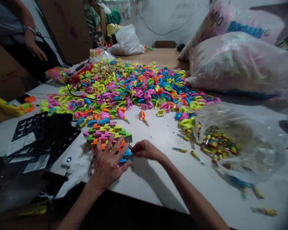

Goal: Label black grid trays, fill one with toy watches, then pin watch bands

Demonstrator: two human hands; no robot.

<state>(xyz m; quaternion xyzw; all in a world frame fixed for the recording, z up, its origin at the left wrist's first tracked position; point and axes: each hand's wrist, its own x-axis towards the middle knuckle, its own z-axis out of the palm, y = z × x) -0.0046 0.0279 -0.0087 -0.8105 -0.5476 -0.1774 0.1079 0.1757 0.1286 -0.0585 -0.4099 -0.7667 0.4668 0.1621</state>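
Note:
Neat rows of colourful plastic toy watches (108, 130) form a block near the table's front edge. Spread across the front of this block lies my left hand (109, 161), fingers apart and pressing on the pieces. At the block's right side, my right hand (144, 150) has its fingers pinched together by a blue piece. A small dark thing shows at those fingertips, too little of it to name. Just behind the block, an orange toy watch (141, 115) lies loose beside a small yellow-wrapped tube (146, 122).
A large heap of toy watches (139, 83) covers the table's middle. Rightward, a clear plastic bag (252, 143) holds small wrapped tubes. Black slotted trays (31, 124) lie left. Stuffed sacks (240, 64) stand back right. Another person's hand (36, 49) hangs at far left.

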